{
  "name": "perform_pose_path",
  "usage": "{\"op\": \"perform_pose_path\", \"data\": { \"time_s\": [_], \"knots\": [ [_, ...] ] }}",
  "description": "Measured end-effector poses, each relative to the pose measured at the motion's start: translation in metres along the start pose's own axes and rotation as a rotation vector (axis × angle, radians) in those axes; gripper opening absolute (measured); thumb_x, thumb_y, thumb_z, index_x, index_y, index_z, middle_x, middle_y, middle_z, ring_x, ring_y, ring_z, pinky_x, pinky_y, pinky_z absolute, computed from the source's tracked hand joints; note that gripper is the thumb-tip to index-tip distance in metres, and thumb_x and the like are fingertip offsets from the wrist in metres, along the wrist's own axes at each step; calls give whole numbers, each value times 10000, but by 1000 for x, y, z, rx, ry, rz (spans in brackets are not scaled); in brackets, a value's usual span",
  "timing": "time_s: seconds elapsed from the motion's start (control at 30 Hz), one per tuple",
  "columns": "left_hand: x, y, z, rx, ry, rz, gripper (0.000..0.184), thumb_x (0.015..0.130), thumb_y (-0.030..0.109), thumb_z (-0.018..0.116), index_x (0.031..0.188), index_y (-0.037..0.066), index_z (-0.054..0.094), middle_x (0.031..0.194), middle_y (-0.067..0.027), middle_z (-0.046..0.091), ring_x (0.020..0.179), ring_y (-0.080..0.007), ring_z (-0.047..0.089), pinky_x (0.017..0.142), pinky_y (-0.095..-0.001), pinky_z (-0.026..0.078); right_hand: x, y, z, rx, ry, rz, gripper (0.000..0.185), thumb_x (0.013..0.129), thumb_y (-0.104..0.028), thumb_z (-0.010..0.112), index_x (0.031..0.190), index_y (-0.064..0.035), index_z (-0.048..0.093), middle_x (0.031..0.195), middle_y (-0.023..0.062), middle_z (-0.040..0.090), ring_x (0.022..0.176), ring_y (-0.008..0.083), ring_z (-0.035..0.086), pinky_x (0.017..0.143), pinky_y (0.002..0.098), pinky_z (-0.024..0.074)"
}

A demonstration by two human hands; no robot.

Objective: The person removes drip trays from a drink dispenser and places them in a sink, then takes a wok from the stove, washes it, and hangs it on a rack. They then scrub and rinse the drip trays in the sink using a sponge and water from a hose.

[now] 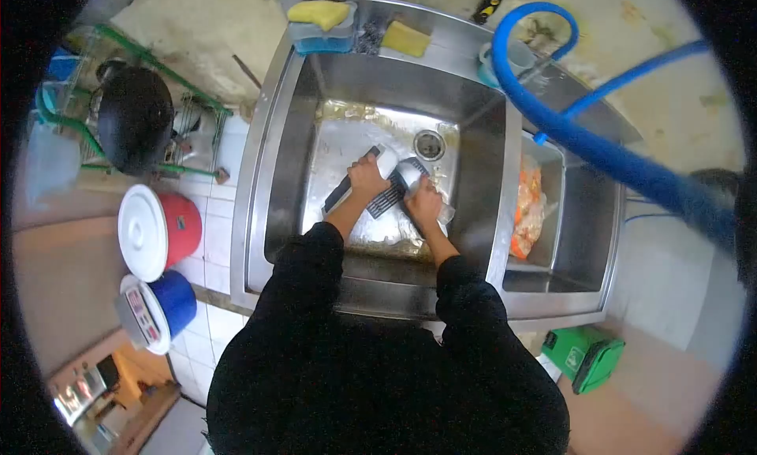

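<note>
Both my hands are inside the steel sink basin, low over its wet floor. My left hand is closed on a long dark-edged piece with a pale, shiny part at its upper end. My right hand is closed near the lower end of a rounded grey-and-dark piece; what its fingers grip is partly hidden. Between the hands lies a dark slotted panel. I cannot tell whether these parts are joined. A round drain shows just beyond my right hand.
Yellow sponges and a blue tub sit on the back ledge. A thick blue hose crosses the right side. The second basin holds a container with an orange-and-white bagged mass. Lidded buckets stand left, a green bin right.
</note>
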State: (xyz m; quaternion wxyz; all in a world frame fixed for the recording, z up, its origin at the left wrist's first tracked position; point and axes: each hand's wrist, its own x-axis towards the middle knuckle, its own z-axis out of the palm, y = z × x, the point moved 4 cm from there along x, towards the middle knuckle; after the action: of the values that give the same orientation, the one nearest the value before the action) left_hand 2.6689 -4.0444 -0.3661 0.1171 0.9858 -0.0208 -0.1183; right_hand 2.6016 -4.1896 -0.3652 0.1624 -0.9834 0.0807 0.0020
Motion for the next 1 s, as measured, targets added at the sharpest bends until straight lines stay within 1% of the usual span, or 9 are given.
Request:
{"op": "perform_pose_path", "data": {
  "time_s": [0.27,0.4,0.5,0.57,0.67,0.73,0.77,0.87,1.0],
  "knots": [
    [16,-98,46,-281,-502,-443,915,419,484,649,1112,-37,356,1058,-180,484,969,-282,486,789,-338,401,23,-7,52,-100,-407,-109,617,551,-408,645,897,62,446,704,206,562,653,314,567,581,368,449],
    [4,-142,117,-892,-669,-354,549,554,406,596,901,-17,552,861,-244,543,952,-272,480,790,-334,387,34,1,60,-71,-644,-69,705,481,-506,671,914,25,504,786,206,568,731,328,561,637,380,447],
    [-3,-145,118,-496,-340,-675,731,525,264,638,1102,-65,333,947,-211,523,885,-296,518,762,-342,411,22,34,109,-115,-633,-39,500,548,-447,644,847,-51,579,807,173,577,745,326,559,672,368,443],
    [-11,-109,55,-208,188,-464,655,562,234,620,1084,-48,343,983,-218,486,908,-325,488,771,-360,404,20,65,137,48,-596,1,457,601,-382,598,903,-40,564,829,161,577,770,321,553,681,354,440],
    [2,-75,160,-526,-414,-188,524,570,238,612,986,-24,432,1100,-236,380,974,-372,422,757,-378,401,11,74,100,24,-511,165,423,631,-338,566,930,-38,559,876,128,575,785,295,551,687,351,433],
    [-21,-37,168,-315,2,-155,457,580,231,604,940,-23,479,938,-229,493,857,-364,501,702,-383,430,2,110,109,-89,-451,341,426,637,-335,570,939,-35,558,889,127,573,793,274,552,696,342,428],
    [-10,-39,205,-321,7,-157,457,580,231,604,940,-23,479,938,-229,493,857,-364,501,702,-383,430,-7,141,148,319,-519,212,432,650,-350,577,939,-30,559,899,124,570,812,246,543,708,318,417],
    [-22,-25,228,-1042,-833,-378,496,598,242,609,990,-21,456,1039,-197,420,954,-346,425,720,-417,415,2,151,160,670,-671,123,453,667,-377,586,954,-27,553,915,106,564,841,198,518,726,281,397],
    [-48,2,229,-1292,-1136,-453,549,621,256,615,1056,-20,424,1174,-155,323,1082,-323,324,744,-463,394,0,140,153,702,-933,300,490,676,-409,595,990,-36,540,919,51,551,845,150,485,721,254,375]
  ]
}}
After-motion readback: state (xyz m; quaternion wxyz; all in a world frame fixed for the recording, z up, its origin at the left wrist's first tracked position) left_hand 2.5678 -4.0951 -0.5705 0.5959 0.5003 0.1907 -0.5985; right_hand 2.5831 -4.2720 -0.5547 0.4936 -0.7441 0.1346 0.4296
